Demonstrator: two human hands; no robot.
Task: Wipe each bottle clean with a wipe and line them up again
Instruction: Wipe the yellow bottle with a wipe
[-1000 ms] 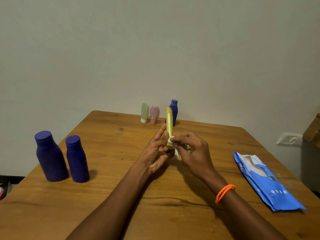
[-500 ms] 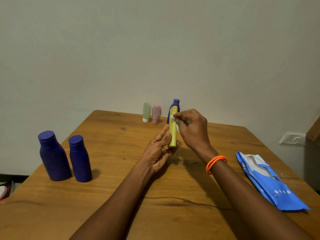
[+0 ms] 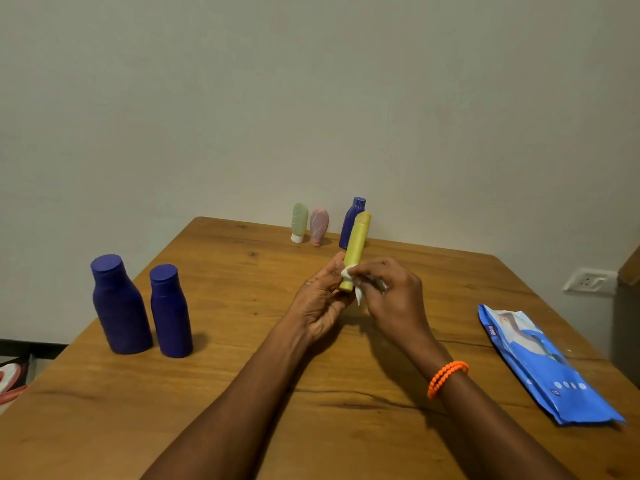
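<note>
My left hand holds a slim yellow bottle by its lower end, upright above the middle of the wooden table. My right hand pinches a white wipe against the bottle's lower part. Two large dark blue bottles stand side by side at the left. At the far edge stand a green bottle, a pink bottle and a tall blue bottle, partly behind the yellow one.
A blue pack of wipes lies flat on the table's right side. The wall runs right behind the far edge, with a socket at the right. A dark box edge stands beside the table at far right.
My right hand slid the wipe from the top of the yellow bottle down to its lower end. The left hand kept its hold, and the bottle tilted slightly.
</note>
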